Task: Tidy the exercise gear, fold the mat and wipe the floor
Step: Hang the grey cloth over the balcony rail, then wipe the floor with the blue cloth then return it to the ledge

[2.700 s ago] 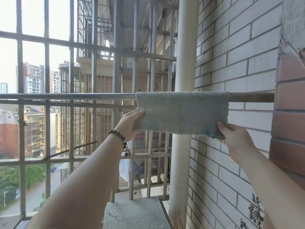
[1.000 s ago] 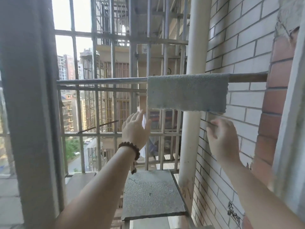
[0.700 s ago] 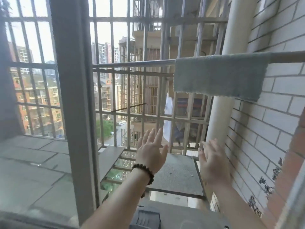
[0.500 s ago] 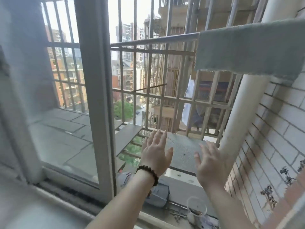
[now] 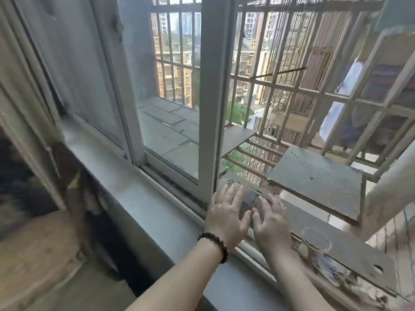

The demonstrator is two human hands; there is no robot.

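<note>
My left hand (image 5: 226, 215) and my right hand (image 5: 270, 223) hover side by side above the window track, fingers spread and holding nothing. A beaded bracelet sits on my left wrist. Just beyond the fingertips lies a dark grey object (image 5: 248, 199) on the outer ledge; what it is stays unclear. The grey cloth that hung on the rail is out of view except for a blurred grey patch (image 5: 395, 16) at the top right corner.
A sliding window frame (image 5: 212, 97) stands upright just left of my hands. The grey sill (image 5: 143, 198) runs diagonally below. Outside, metal security bars (image 5: 292, 90) enclose stone slabs (image 5: 314, 178). A clear plastic cup (image 5: 316, 242) stands on the ledge to the right.
Both hands let go of the grey cloth hanging on the rail and dropped down to the window sill. My view swung down and left, back inside the window.
</note>
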